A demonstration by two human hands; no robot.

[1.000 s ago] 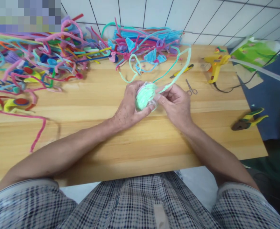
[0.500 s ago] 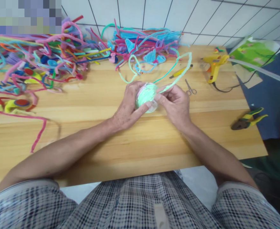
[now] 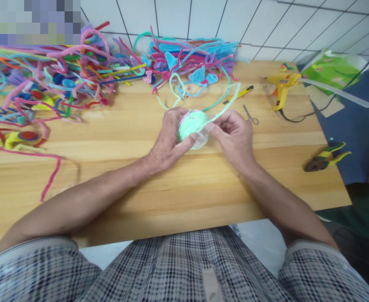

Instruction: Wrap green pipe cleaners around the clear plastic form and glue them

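My left hand (image 3: 173,136) is wrapped round a ball (image 3: 192,126) covered in light green pipe cleaner, with a patch of pale lilac at its left side and a clear, shiny part at its lower right. On the ball's right side, my right hand (image 3: 233,136) pinches a light green pipe cleaner (image 3: 231,100) against it. The free length of that pipe cleaner arches up and to the right of the ball. Just behind, curled green pipe cleaners (image 3: 176,79) lie on the wooden table (image 3: 203,184). My right fingertips partly hide where the strand meets the ball.
A heap of coloured pipe cleaners (image 3: 74,79) spreads along the back left, with blue and pink bundles (image 3: 197,50) by the tiled wall. Right of my hands lie a yellow cutter knife (image 3: 241,94), small scissors (image 3: 250,115), a yellow glue gun (image 3: 281,88) with cord, and pliers (image 3: 326,158).
The arched green strand has drawn lower and further left, closer to the ball. My right hand has shifted very slightly to the right; the left keeps its hold on the ball.
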